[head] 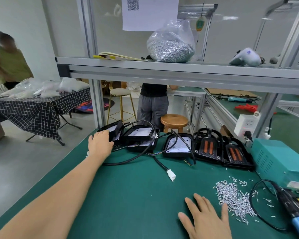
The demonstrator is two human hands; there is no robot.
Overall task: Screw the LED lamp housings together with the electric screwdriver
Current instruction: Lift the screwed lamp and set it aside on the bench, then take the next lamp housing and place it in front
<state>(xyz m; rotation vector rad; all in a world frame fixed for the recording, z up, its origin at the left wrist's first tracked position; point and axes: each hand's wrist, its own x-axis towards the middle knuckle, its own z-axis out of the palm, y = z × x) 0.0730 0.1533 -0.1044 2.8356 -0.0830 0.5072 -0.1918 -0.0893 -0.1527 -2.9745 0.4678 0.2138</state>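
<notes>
Several black LED lamp housings line the far edge of the green mat. My left hand [100,144] reaches out to the leftmost housing [115,131], its fingers lying on the near edge; whether they grip it is hidden. An open housing with a white plate [178,146] sits in the middle. Two housings showing orange strips [207,147] stand to its right. My right hand [205,219] rests flat on the mat with fingers spread, beside a pile of small silver screws [233,197]. The electric screwdriver [293,209] lies at the right edge, untouched.
A teal power supply box [281,161] stands at the right. Black cables and a white connector [171,175] trail across the mat. A shelf beam overhead carries a bag of screws [171,44]. A wooden stool [174,121] and people stand beyond the table.
</notes>
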